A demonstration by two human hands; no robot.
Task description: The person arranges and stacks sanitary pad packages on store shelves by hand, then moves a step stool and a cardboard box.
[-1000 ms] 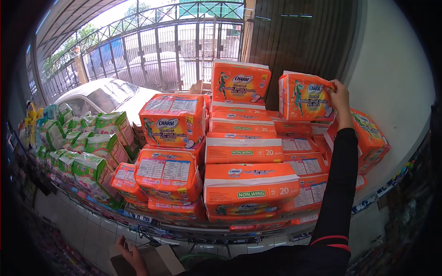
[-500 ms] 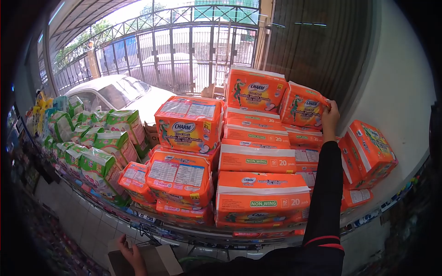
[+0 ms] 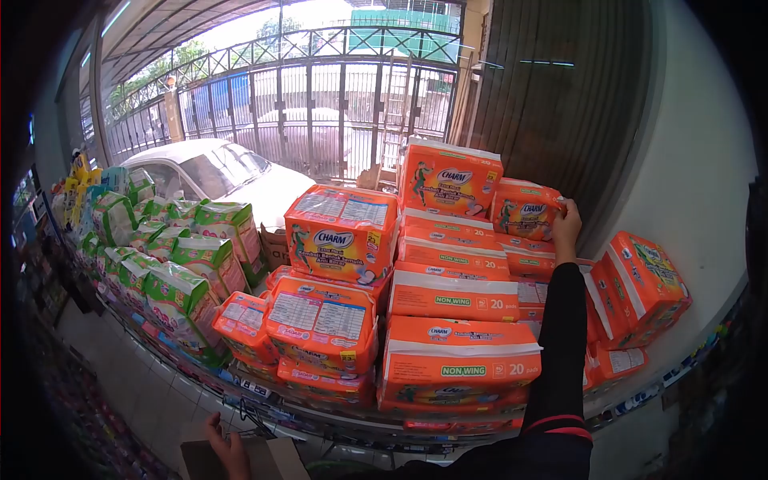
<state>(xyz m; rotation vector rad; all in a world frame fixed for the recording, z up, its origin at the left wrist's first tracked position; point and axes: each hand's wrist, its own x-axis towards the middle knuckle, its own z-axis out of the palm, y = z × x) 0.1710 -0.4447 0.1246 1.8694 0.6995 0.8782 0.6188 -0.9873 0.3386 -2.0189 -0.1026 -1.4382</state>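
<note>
My right hand [image 3: 568, 221], at the end of a black sleeve, pinches the right edge of an orange pack of sanitary pads [image 3: 525, 210]. That pack stands on other packs, beside a larger upright pack [image 3: 452, 179] to its left. Low in the view, my left hand [image 3: 230, 450] is over a brown cardboard box [image 3: 272, 458]. Its fingers look loosely apart, and I see nothing between them. Below my right hand, orange packs marked "NON WING" [image 3: 464, 371] are stacked in rows.
More orange packs stand left of centre [image 3: 340, 240] and tilt against the right wall [image 3: 640, 284]. Green and white packs [image 3: 176, 296] fill the shelf's left side. Behind the display are a window, a white car [image 3: 216, 172] and a metal gate [image 3: 312, 112].
The pack in my right hand has come down and sits more level beside the larger pack. The whole view has shifted slightly; my left hand stays by the box.
</note>
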